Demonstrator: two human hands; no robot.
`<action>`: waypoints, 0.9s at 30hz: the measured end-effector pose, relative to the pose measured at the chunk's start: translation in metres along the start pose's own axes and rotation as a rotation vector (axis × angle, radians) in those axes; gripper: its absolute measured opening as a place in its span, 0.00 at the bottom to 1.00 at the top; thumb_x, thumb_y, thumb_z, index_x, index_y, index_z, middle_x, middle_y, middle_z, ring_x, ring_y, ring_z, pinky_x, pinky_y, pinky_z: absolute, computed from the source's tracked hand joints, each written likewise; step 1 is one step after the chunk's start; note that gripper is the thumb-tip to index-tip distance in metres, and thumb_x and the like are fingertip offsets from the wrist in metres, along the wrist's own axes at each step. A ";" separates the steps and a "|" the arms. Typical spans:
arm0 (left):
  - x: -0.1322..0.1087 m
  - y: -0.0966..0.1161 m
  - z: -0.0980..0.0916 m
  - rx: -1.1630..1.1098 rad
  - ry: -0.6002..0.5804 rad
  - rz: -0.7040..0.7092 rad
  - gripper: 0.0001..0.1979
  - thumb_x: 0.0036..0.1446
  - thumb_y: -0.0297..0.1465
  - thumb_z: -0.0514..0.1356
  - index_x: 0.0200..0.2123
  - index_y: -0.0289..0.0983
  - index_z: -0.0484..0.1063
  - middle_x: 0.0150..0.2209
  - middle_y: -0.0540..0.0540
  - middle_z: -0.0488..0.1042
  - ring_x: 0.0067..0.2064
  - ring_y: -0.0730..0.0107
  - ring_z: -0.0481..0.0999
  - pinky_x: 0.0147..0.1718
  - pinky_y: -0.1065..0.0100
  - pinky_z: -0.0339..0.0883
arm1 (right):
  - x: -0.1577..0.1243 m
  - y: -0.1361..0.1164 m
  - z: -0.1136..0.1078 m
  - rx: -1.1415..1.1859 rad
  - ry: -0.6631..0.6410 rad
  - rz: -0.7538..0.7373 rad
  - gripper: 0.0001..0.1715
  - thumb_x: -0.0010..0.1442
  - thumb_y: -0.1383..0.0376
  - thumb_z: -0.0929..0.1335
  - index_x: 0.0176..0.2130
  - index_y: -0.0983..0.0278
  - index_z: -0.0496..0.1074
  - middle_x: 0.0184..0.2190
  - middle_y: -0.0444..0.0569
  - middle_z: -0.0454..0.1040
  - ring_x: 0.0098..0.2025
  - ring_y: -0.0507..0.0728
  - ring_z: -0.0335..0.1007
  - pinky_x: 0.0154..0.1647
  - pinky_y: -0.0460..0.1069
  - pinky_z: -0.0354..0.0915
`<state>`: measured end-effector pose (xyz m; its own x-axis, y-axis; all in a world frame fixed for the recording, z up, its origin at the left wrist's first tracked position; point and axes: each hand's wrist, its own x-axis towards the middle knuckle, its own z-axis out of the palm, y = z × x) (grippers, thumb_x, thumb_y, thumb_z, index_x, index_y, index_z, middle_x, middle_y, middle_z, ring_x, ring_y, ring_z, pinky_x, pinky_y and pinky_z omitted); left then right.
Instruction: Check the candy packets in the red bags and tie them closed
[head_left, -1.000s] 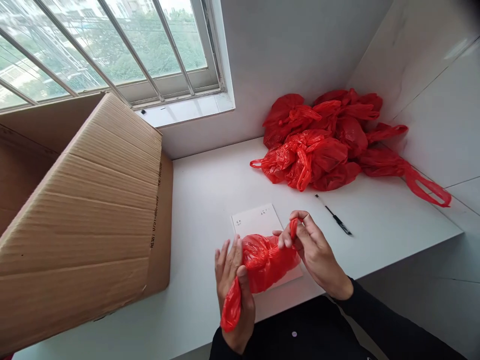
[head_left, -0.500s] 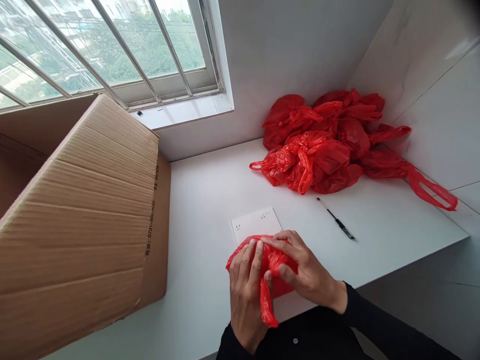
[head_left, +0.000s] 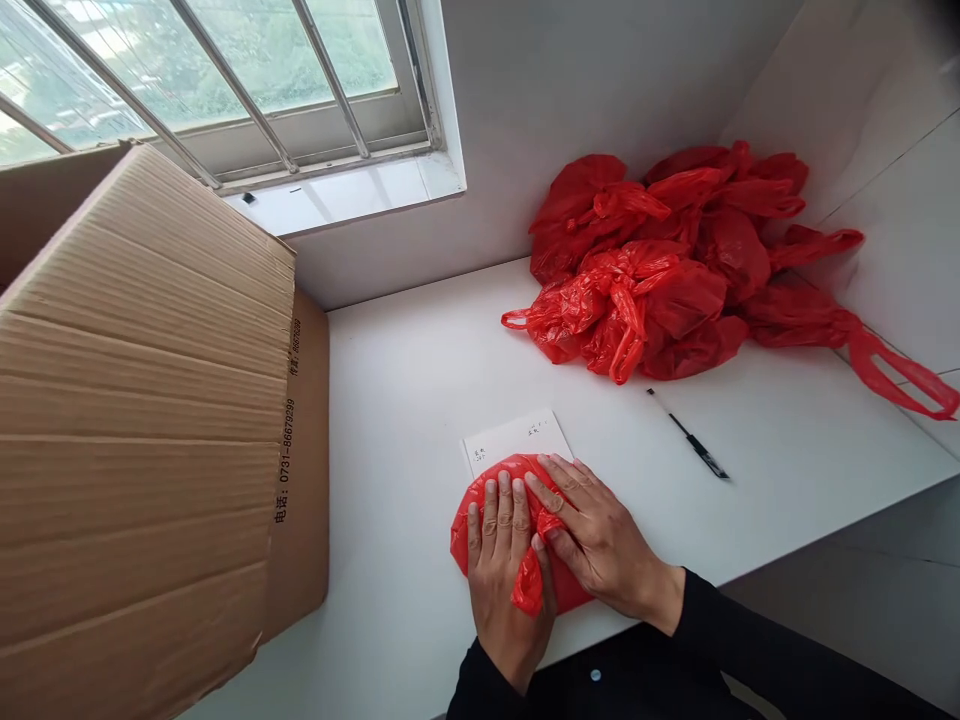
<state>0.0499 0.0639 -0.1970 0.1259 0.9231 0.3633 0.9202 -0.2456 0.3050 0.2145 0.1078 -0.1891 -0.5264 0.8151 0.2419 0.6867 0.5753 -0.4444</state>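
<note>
A red plastic bag (head_left: 510, 468) lies on the white table near its front edge, bulging and rounded. My left hand (head_left: 504, 570) rests on its left part, palm down with the fingers stretched out. A twisted end of the bag pokes up by the thumb. Flat on the right part of the same bag lies my right hand (head_left: 596, 530), its fingers spread. What the bag holds is hidden. Just behind it, a white paper pad (head_left: 517, 440) with small handwriting is partly covered by the bag.
Several knotted red plastic bags (head_left: 660, 270) are heaped at the back right against the wall. A black pen (head_left: 688, 435) lies right of the pad. An open cardboard box (head_left: 165, 380) stands on the left, below a barred window (head_left: 300, 90).
My hands have flattened and spread over the bag, which looks wider now. The twisted end beside my left thumb has shortened in view. My view has shifted slightly.
</note>
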 end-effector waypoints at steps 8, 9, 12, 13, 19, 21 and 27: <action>0.001 0.000 0.005 0.049 -0.045 0.011 0.35 0.65 0.26 0.51 0.73 0.32 0.46 0.71 0.40 0.58 0.74 0.56 0.49 0.72 0.53 0.39 | 0.002 0.001 0.005 -0.025 -0.025 0.005 0.35 0.72 0.60 0.59 0.73 0.63 0.50 0.72 0.55 0.53 0.74 0.64 0.46 0.70 0.67 0.57; 0.001 0.000 0.005 0.045 -0.054 0.010 0.35 0.65 0.26 0.51 0.73 0.32 0.46 0.71 0.40 0.57 0.74 0.56 0.49 0.72 0.53 0.39 | 0.002 0.002 0.006 -0.025 -0.036 0.008 0.35 0.72 0.60 0.59 0.73 0.64 0.50 0.72 0.56 0.53 0.74 0.64 0.45 0.70 0.67 0.57; 0.002 0.000 0.006 0.035 -0.066 0.002 0.35 0.64 0.26 0.52 0.73 0.32 0.47 0.72 0.39 0.56 0.74 0.55 0.49 0.72 0.53 0.38 | 0.001 0.003 0.009 -0.026 -0.052 0.014 0.35 0.72 0.60 0.58 0.73 0.64 0.48 0.73 0.56 0.51 0.75 0.64 0.43 0.71 0.68 0.55; 0.002 0.000 0.007 0.030 -0.068 0.000 0.35 0.64 0.26 0.52 0.73 0.32 0.47 0.72 0.39 0.56 0.74 0.55 0.49 0.72 0.53 0.38 | 0.000 0.003 0.010 -0.024 -0.054 0.016 0.35 0.72 0.61 0.58 0.73 0.64 0.47 0.73 0.56 0.51 0.75 0.64 0.42 0.71 0.68 0.54; 0.003 0.000 0.004 -0.064 -0.116 -0.034 0.35 0.67 0.27 0.52 0.73 0.37 0.44 0.72 0.42 0.55 0.74 0.56 0.48 0.72 0.50 0.39 | 0.001 0.005 0.008 0.020 -0.109 0.026 0.35 0.73 0.60 0.58 0.74 0.63 0.46 0.73 0.55 0.50 0.75 0.63 0.39 0.72 0.68 0.51; 0.006 0.000 -0.007 -0.187 -0.147 -0.075 0.35 0.67 0.28 0.52 0.74 0.40 0.42 0.72 0.42 0.55 0.74 0.55 0.49 0.72 0.46 0.43 | 0.003 0.005 -0.001 0.066 -0.152 0.042 0.34 0.73 0.60 0.58 0.74 0.61 0.46 0.73 0.54 0.51 0.75 0.62 0.41 0.72 0.67 0.52; 0.012 0.011 -0.071 -0.845 0.115 -0.397 0.28 0.67 0.34 0.55 0.68 0.45 0.57 0.63 0.40 0.67 0.66 0.52 0.65 0.63 0.49 0.65 | 0.005 -0.011 -0.044 0.247 0.036 0.070 0.38 0.68 0.58 0.64 0.72 0.61 0.50 0.68 0.56 0.61 0.71 0.66 0.53 0.72 0.71 0.47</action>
<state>0.0353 0.0512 -0.1264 -0.2186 0.9615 0.1668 0.3079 -0.0942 0.9467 0.2264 0.1090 -0.1452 -0.4603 0.8570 0.2317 0.5751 0.4867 -0.6576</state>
